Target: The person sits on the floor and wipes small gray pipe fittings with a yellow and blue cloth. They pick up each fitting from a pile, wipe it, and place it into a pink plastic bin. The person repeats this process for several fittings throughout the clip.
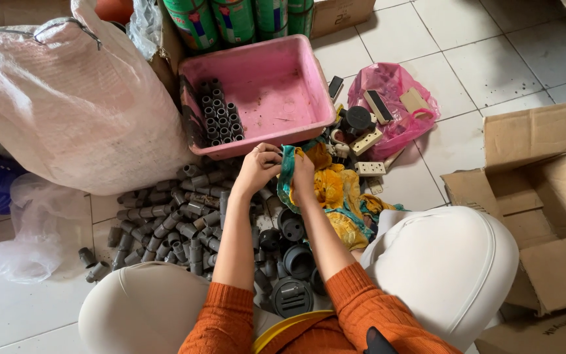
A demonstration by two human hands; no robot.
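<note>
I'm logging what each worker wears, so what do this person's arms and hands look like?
Both arms wear rust-orange ribbed knit sleeves pushed up to about the elbows, leaving the forearms bare. The left hand seems to have a thin ring on one finger; the right hand shows no glove or jewellery.

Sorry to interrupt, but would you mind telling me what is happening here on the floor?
A person sits on the tiled floor, holding a teal and yellow cloth between the left hand and right hand. Grey pipe fittings lie heaped by their knees. A pink tub ahead holds a neat block of fittings in one corner.
</note>
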